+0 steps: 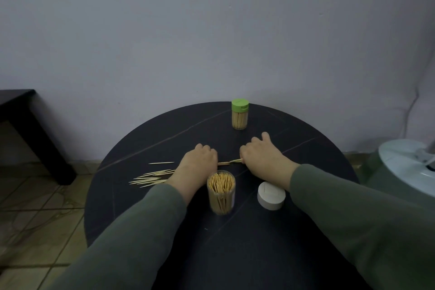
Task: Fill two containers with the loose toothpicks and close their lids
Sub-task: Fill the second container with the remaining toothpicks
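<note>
An open clear container [221, 193], packed with upright toothpicks, stands near the front of the round black table [294, 129]. Its white lid [271, 195] lies to its right. A second container with a green lid [239, 116] on it stands at the back, full of toothpicks. Loose toothpicks [150, 178] lie scattered to the left. My left hand [197, 161] and my right hand [260, 155] rest knuckles-up on the table, fingers curled down, with a small bunch of toothpicks [229, 162] showing between them. My right hand appears to pinch one end.
A dark low table [21, 110] stands at the left on the tiled floor. A white round appliance [404, 167] with a cable sits at the right edge. The pale wall rises just behind the round table.
</note>
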The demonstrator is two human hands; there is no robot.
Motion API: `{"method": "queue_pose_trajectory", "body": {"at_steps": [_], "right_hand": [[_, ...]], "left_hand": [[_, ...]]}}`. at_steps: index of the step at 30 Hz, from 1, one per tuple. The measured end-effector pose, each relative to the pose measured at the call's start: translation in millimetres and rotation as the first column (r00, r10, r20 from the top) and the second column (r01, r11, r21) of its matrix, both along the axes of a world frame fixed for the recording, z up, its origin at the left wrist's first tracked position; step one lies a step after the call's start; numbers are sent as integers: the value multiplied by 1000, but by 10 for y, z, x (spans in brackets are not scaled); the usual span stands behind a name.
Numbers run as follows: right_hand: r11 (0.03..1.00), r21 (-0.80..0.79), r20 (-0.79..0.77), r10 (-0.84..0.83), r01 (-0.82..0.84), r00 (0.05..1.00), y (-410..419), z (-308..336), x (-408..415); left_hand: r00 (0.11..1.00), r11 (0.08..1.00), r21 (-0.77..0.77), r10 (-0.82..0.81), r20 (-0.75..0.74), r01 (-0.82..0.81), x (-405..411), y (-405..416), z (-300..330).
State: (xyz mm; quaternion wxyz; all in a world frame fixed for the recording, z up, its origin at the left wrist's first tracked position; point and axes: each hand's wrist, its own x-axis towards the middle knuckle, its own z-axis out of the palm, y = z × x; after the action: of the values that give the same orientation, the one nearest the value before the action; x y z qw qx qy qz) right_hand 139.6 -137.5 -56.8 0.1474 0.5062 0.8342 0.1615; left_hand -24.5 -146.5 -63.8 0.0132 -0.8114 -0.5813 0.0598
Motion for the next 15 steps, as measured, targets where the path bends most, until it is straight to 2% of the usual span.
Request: {"method": "queue_pose_trajectory", "body": {"at_steps": [2,4,11,15], "right_hand": [[1000,12,21,2,-2,1000,1,-3,-21],[1000,8,-24,-12,12,1000,-7,14,-15],[1000,-1,-200,-27,27,979,-57,25,61],[1000,6,-242,-16,18,970,-90,29,71]], "left_hand": [[1000,1000,10,-7,-14,7,7,-6,-8],[1000,1000,19,-13,1,13,-11,-19,-5],[983,992,124,-36,182,13,-143,-51,66],[978,991,132,-64,198,38,-194,-42,52]]}}
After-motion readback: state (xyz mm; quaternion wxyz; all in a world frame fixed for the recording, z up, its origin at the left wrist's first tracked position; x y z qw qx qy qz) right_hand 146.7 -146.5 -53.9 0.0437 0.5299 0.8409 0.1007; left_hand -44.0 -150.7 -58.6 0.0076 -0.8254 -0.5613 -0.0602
